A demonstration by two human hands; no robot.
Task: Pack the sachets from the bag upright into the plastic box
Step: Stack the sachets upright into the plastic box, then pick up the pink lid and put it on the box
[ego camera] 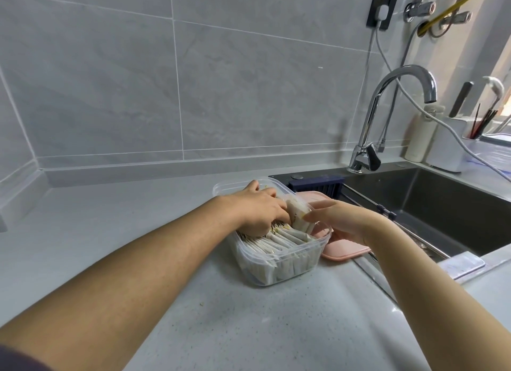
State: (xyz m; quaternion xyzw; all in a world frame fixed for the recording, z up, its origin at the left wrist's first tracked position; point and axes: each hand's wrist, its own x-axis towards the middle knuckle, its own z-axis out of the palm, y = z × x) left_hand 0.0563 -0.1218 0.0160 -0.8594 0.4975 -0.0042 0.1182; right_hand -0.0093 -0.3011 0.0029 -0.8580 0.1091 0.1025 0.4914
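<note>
A person packs tea-style sachets at a grey counter, with a dark sink to the right of the clear plastic box. A pink lid lies flat just right of the box, partly under its edge, between box and sink. The bag is not in view.

The left hand reaches into the far half of the box, its fingers bent down onto the row. The tips are hidden, so it cannot be told whether it grips the sachets or only presses them back. The right hand, over the box's right rim, pinches a small bundle between thumb and fingers and holds it on end at the row's far end. The near half of the box is filled with sachets standing on edge, leaning slightly.

The sachets look light, thin and papery, likely to bend, fan out or slip from a loose stack. They seem best held as a squared bundle, pinched across the flat faces near the top, while the other hand braces the row to keep a gap. The box appears nearly full.
</note>
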